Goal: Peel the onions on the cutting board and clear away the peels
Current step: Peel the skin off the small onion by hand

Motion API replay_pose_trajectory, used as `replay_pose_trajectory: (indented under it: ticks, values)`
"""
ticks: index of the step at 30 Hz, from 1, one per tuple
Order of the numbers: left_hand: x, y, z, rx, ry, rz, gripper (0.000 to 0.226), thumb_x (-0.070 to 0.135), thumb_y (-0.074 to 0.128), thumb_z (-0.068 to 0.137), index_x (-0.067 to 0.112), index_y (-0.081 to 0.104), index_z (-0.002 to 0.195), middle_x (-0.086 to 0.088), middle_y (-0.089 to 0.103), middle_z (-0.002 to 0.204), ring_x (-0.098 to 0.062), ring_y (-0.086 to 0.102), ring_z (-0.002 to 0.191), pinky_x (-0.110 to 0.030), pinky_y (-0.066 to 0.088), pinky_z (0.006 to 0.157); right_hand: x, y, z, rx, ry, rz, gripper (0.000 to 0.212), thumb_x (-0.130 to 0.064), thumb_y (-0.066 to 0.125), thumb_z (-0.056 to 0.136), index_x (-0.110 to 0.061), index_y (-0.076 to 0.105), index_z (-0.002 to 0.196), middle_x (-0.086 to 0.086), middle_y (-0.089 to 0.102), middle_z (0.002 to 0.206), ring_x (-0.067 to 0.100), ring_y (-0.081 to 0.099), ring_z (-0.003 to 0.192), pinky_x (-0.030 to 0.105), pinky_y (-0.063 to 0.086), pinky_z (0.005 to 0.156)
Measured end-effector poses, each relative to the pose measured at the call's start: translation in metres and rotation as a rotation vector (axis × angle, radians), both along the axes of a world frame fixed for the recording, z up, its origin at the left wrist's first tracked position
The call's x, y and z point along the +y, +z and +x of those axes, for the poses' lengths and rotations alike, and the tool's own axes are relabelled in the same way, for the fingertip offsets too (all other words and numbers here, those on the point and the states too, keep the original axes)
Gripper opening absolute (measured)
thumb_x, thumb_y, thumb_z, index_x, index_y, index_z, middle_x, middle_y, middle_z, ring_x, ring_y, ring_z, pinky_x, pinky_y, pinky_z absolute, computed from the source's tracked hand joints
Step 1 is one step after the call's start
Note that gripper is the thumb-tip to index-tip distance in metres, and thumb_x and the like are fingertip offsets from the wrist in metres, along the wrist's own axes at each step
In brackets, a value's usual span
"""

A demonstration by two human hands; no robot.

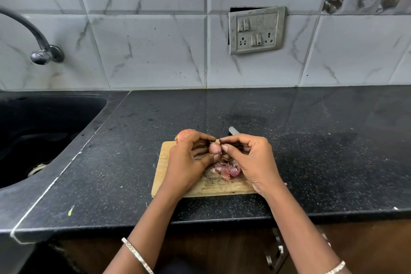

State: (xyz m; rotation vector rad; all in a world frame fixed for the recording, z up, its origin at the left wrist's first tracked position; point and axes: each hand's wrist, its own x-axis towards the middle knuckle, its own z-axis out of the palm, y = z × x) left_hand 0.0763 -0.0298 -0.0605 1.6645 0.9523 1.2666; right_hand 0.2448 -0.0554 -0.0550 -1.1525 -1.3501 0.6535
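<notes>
**Small onion** (214,147) — reddish and partly skinned, held above the middle of the wooden cutting board (161,173), between the two hands.

**Left hand** (189,162): its grip is curled round the small onion from the left, fingers above and thumb below.

**Right hand** (249,158): thumb and forefinger are closed in a pinch at the onion's top, seemingly on a strip of skin. The strip itself is too small to make out.

**Second onion** (184,134): skin on, at the board's far-left corner, half hidden behind the left hand.

**Peels** (228,170): a loose pink heap on the board, under the right hand.

**Pale handle** (233,130): probably a knife's, lying just beyond the board's far edge. The blade is hidden.

**Table** (311,151): black speckled stone, with a sink (44,129) to the left.

**Step in hand**, by judgement: peeling the small onion, with clearing not begun.

**Next move**: it calls for a firm left-hand hold while the right hand draws the skin down and away onto the heap — then the second onion.
</notes>
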Motion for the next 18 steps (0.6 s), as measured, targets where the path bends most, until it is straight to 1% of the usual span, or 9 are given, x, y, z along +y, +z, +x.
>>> replay_pose_trajectory:
  ticks: [3,6,8,10,11,14,15,16,18]
  values:
    - [0.0011,-0.0009,-0.001,-0.005,-0.031,-0.009,0.036,-0.008,0.08,0.078,0.011,0.068,0.107,-0.005,0.075,0.107,-0.016,0.075,0.097,-0.025,0.059,0.086,0.0004,-0.0011,-0.0001,-0.039,-0.031,0.007,0.02,0.003,0.073,0.085,-0.014,0.079,0.09,-0.003,0.078,0.086,0.012,0.075,0.084,0.031,0.059,0.081]
    - [-0.0004,-0.0003,-0.002,-0.01,-0.047,-0.012,0.037,-0.012,0.076,0.081,0.013,0.068,0.107,-0.006,0.072,0.111,-0.021,0.076,0.095,-0.033,0.062,0.084,0.0005,-0.0013,-0.0011,-0.078,-0.081,0.019,0.019,0.003,0.072,0.084,-0.016,0.077,0.088,-0.004,0.077,0.086,0.009,0.073,0.081,0.034,0.061,0.082]
    - [-0.001,-0.0002,-0.0025,-0.066,-0.062,-0.056,0.037,-0.015,0.073,0.082,0.013,0.067,0.105,-0.008,0.071,0.113,-0.029,0.076,0.094,-0.041,0.063,0.083,0.0,-0.0004,-0.0009,-0.1,-0.142,0.035,0.019,0.001,0.072,0.084,-0.017,0.076,0.087,-0.005,0.076,0.083,0.008,0.071,0.078,0.035,0.061,0.08]
    - [-0.0017,0.0009,-0.0025,-0.114,-0.078,-0.091,0.038,-0.017,0.071,0.082,0.013,0.067,0.105,-0.009,0.071,0.114,-0.034,0.075,0.094,-0.043,0.063,0.083,-0.0007,0.0009,-0.0006,-0.115,-0.191,0.043,0.019,0.0,0.072,0.083,-0.018,0.076,0.087,-0.007,0.075,0.083,0.005,0.071,0.08,0.035,0.06,0.081]
    - [-0.0016,0.0013,-0.0023,-0.112,-0.076,-0.084,0.038,-0.016,0.072,0.082,0.014,0.068,0.105,-0.008,0.071,0.114,-0.033,0.075,0.096,-0.042,0.062,0.085,-0.0013,0.0018,-0.0008,-0.133,-0.2,0.046,0.019,-0.001,0.071,0.083,-0.019,0.077,0.087,-0.01,0.075,0.084,0.003,0.071,0.084,0.034,0.059,0.083]
    - [-0.0026,0.0039,-0.0014,-0.087,-0.073,-0.052,0.037,-0.012,0.077,0.079,0.014,0.069,0.104,0.0,0.073,0.109,-0.023,0.073,0.101,-0.034,0.06,0.091,-0.0034,0.0046,-0.0049,-0.23,-0.156,0.067,0.016,-0.01,0.073,0.082,-0.024,0.078,0.086,-0.018,0.074,0.092,0.001,0.064,0.115,0.028,0.053,0.094]
    - [-0.0024,0.0043,-0.0013,-0.085,-0.07,-0.042,0.036,-0.011,0.078,0.079,0.013,0.07,0.105,0.001,0.073,0.108,-0.023,0.073,0.101,-0.032,0.059,0.09,-0.0042,0.0056,-0.0062,-0.246,-0.132,0.064,0.013,-0.012,0.075,0.082,-0.024,0.079,0.087,-0.02,0.074,0.091,0.0,0.062,0.116,0.025,0.052,0.094]
    - [-0.0019,0.0044,-0.0013,-0.081,-0.063,-0.031,0.035,-0.01,0.078,0.079,0.013,0.07,0.105,0.003,0.073,0.107,-0.022,0.073,0.101,-0.031,0.059,0.09,-0.0054,0.0068,-0.0069,-0.243,-0.107,0.057,0.011,-0.014,0.076,0.082,-0.024,0.079,0.088,-0.023,0.074,0.087,-0.003,0.065,0.11,0.023,0.052,0.091]
    - [-0.0023,0.0046,-0.001,-0.07,-0.052,-0.011,0.032,-0.009,0.077,0.08,0.011,0.07,0.105,0.007,0.072,0.104,-0.021,0.073,0.1,-0.029,0.06,0.088,-0.0072,0.0082,-0.0069,-0.229,-0.075,0.05,0.011,-0.013,0.079,0.082,-0.021,0.08,0.09,-0.026,0.072,0.078,-0.008,0.069,0.087,0.018,0.053,0.08]
